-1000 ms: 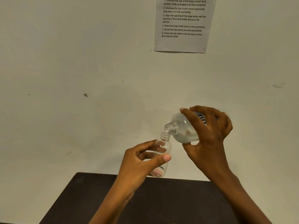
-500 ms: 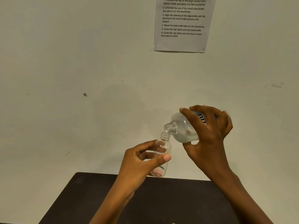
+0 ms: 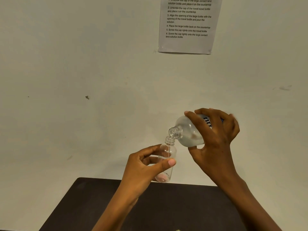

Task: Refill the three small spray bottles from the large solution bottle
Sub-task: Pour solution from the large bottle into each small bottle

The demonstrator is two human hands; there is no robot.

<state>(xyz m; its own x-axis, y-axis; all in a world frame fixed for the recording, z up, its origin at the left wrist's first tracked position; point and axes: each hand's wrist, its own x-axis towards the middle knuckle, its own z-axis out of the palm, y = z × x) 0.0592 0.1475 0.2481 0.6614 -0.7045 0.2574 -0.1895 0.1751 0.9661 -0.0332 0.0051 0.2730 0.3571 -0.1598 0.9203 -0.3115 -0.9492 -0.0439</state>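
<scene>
Small bottle (image 3: 167, 157): clear, uncapped, neck up and leaning slightly. Sits pinched in the left hand (image 3: 145, 165), thumb pressed across the near side, fingers curled round the far side. Shows a pinkish tint at the base, just below the thumb. Carries a thin pale streak down its inside; cannot tell whether liquid.

Just above that grip, large bottle (image 3: 188, 132), tipped over with its open threaded mouth pointing down at the small neck. Mouths very close; cannot tell whether touching. Gripped round the body by the right hand (image 3: 215, 139), fingers wrapped over the top, thumb underneath. Holds clear liquid pooled in the lower shoulder, beside the thumb. Shows dark letters of a label between the fingers.

Below both grips, dark brown table (image 3: 166, 205), matte, its far edge just under the small bottle's base. Neither bottle resting on it.

Behind and all around, pale off-white wall (image 3: 66, 64). High above the right grip, printed sheet (image 3: 188, 25) of numbered steps, stuck flat. Far left of the left grip, small dark mark (image 3: 87, 97); right of the right grip, faint grey scuff (image 3: 285, 88).
</scene>
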